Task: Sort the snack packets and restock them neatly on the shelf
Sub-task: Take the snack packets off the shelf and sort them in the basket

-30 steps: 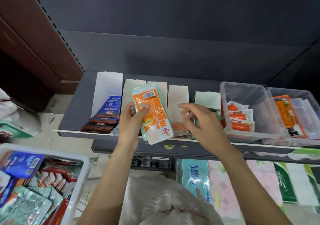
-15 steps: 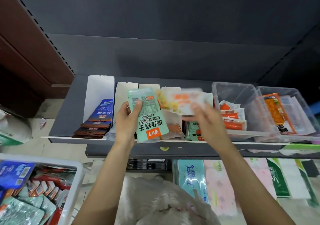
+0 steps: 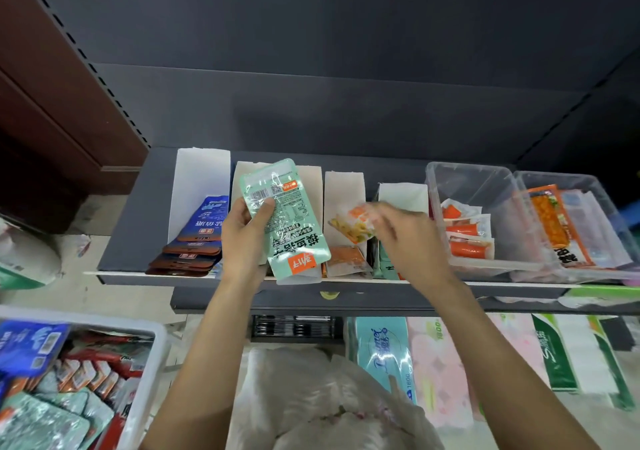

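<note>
While my left hand (image 3: 242, 242) grips the mint-green packet (image 3: 285, 221) by its long edge, thumb on the face, it hangs over the shelf (image 3: 138, 221) front, above the second white divider slot (image 3: 247, 172). My right hand (image 3: 412, 242) pinches a clear orange-yellow packet (image 3: 351, 224), blurred, just right of the green one, over the next slot. Judging by looks: both light, floppy film, slick. Best held at a sealed edge, not the belly; don't crush contents.
</note>
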